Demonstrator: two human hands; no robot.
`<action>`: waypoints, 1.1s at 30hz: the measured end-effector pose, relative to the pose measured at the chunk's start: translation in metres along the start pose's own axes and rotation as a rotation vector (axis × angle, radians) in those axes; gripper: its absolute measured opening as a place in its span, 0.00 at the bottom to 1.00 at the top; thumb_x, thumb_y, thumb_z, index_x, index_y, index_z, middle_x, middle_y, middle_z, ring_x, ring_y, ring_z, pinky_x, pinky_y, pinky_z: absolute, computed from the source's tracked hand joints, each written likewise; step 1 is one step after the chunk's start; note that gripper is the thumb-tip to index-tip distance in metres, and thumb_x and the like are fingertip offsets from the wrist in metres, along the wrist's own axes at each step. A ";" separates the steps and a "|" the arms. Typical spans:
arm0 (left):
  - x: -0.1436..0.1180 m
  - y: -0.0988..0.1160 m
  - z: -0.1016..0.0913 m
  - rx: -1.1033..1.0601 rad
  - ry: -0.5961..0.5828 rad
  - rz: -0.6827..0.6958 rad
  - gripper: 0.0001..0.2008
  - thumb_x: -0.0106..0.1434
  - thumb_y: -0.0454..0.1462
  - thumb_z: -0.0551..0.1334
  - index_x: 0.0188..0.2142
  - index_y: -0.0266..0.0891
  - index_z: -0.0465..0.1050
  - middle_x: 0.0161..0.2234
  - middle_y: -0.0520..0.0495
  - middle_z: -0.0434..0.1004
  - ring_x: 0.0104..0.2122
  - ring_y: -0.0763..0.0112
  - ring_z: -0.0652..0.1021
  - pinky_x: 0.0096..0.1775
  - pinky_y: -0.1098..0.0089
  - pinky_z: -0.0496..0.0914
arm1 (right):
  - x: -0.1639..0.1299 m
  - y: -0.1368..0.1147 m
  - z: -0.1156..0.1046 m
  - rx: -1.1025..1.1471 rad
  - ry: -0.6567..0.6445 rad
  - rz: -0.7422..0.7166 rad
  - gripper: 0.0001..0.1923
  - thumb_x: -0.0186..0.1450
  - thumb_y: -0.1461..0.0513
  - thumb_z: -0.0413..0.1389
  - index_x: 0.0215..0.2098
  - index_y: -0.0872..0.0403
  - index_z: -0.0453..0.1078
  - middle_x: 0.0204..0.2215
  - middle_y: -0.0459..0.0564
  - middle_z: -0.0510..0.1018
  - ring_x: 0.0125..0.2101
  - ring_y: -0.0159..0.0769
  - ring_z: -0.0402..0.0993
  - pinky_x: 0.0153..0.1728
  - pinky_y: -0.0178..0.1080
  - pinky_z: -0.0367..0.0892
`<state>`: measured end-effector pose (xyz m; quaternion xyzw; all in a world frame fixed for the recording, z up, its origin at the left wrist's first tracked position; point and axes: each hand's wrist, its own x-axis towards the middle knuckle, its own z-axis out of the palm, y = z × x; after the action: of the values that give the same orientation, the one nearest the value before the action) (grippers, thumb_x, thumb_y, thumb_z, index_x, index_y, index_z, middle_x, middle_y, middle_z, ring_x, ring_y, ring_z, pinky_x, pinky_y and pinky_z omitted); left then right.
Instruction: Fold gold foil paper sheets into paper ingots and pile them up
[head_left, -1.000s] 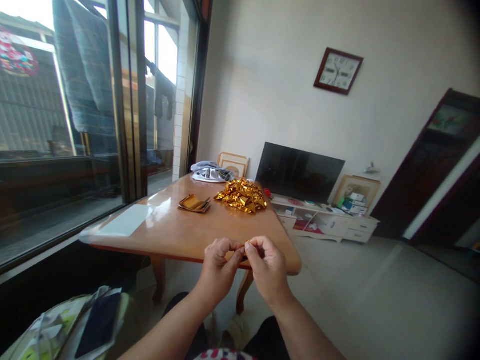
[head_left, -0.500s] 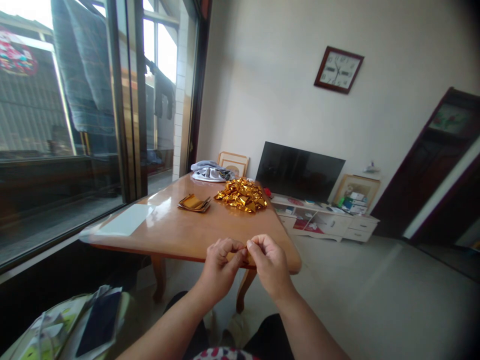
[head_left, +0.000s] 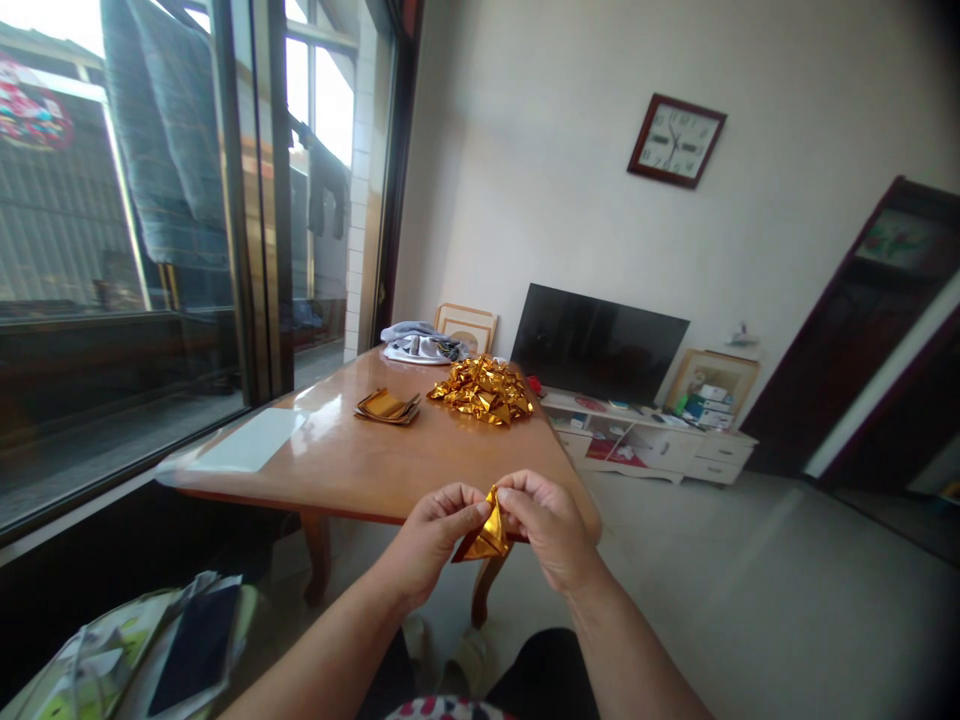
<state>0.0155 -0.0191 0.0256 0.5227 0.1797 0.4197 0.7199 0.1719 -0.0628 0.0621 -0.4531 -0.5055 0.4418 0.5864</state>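
Observation:
Between my two hands, in front of the table's near edge, is a piece of gold foil paper (head_left: 491,535) folded into a pointed, triangular shape. My left hand (head_left: 442,530) pinches its left side near the top between thumb and fingers. The fingers of my right hand (head_left: 544,520) pinch it near the tip from the right. Beyond, on the wooden table (head_left: 360,465), lies a heap of folded gold foil pieces (head_left: 487,390). Left of the heap is a small stack of flat gold paper sheets (head_left: 387,406).
Folded clothes (head_left: 424,343) lie at the table's far end, and a pale sheet (head_left: 251,440) at its left. A television (head_left: 600,340) stands on a white cabinet (head_left: 675,450) behind. At lower left, a dark phone-like slab (head_left: 196,645) rests on a seat.
The foil piece, mostly hidden by my fingers before, now shows as a shiny triangle hanging below them. My hands have moved slightly apart.

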 end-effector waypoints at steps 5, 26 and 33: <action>-0.001 0.003 -0.002 0.038 -0.025 -0.045 0.14 0.61 0.44 0.68 0.33 0.35 0.71 0.24 0.51 0.71 0.21 0.80 0.66 0.25 0.76 0.55 | 0.000 -0.006 -0.005 -0.025 -0.088 0.042 0.07 0.59 0.60 0.61 0.31 0.57 0.71 0.20 0.40 0.67 0.22 0.26 0.61 0.24 0.31 0.57; -0.001 0.008 -0.004 -0.239 -0.119 -0.135 0.09 0.58 0.37 0.70 0.31 0.34 0.72 0.28 0.47 0.74 0.28 0.73 0.73 0.31 0.73 0.65 | 0.000 -0.003 -0.010 -0.076 -0.130 0.069 0.09 0.62 0.58 0.60 0.33 0.57 0.73 0.22 0.45 0.73 0.22 0.27 0.63 0.25 0.32 0.56; 0.000 0.004 -0.007 -0.196 -0.102 -0.137 0.10 0.58 0.38 0.70 0.31 0.34 0.73 0.28 0.48 0.74 0.28 0.73 0.73 0.31 0.73 0.64 | 0.000 -0.002 -0.010 -0.102 -0.126 0.083 0.09 0.61 0.58 0.59 0.33 0.57 0.73 0.22 0.44 0.74 0.22 0.27 0.63 0.24 0.32 0.55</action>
<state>0.0087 -0.0148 0.0268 0.4568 0.1362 0.3583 0.8027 0.1822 -0.0644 0.0630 -0.4741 -0.5443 0.4671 0.5107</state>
